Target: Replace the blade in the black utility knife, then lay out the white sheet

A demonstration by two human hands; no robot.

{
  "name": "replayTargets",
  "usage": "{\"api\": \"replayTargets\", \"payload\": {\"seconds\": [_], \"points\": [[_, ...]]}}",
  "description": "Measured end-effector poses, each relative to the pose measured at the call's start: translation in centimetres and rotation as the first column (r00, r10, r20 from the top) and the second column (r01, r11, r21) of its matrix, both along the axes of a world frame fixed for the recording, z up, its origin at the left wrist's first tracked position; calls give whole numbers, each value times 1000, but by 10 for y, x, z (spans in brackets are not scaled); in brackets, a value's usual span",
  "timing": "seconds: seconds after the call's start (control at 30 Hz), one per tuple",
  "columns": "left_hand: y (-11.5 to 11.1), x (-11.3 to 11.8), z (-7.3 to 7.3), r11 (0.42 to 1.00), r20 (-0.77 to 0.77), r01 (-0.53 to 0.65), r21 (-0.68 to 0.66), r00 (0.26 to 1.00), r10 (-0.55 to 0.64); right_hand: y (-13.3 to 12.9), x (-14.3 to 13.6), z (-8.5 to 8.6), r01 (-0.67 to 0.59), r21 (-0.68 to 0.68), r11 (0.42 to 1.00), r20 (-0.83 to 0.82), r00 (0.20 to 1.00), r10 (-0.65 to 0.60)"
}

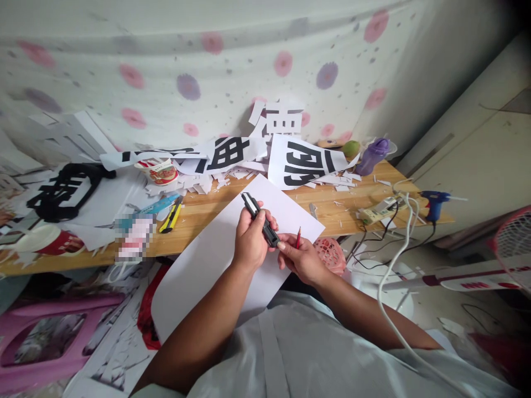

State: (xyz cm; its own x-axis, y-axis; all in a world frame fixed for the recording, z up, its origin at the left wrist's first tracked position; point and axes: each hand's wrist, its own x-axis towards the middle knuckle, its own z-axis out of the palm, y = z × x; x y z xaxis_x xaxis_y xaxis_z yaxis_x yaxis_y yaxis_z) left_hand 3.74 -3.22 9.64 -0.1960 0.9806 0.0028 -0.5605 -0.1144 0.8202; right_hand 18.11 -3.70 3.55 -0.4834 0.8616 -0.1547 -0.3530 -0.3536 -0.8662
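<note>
Near: both forearms reach out over a pale garment at the bottom of the view. Left hand [250,241] wrapped closed around a black utility knife with a silver tip [260,219], held slanted above a large blank white sheet of card [199,265]. Right hand [302,257] closed too; its fingertips pinch the knife's lower end, and a thin red pencil [298,237] sticks up between its fingers. The card lies half on the wooden bench [340,204], half hanging off the front edge toward the person.

Middle: a yellow-and-black cutter [172,216] lies on the bench, well left of the hands. Right of them, a white power strip [379,210] and a blue hot-glue gun [433,203] near the bench's end.

Far: white paper sheets printed with big black characters [301,165], scraps heaped around them; a purple plastic bottle [372,156] beside them; a flower-dotted cloth [232,66] hung behind.
</note>
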Motion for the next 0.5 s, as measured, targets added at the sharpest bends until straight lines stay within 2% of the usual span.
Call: {"api": "replayTargets", "payload": {"seconds": [0.3, 0.5], "points": [[-1, 0, -1, 1000, -5, 11, 28, 1000, -11, -1, -1, -2, 21, -3, 1000, -22, 1000, -22], [-9, 2, 1, 998, -103, 16, 59, 995, -10, -1, 1, 1, 18, -1, 1000, 7, 1000, -18]]}}
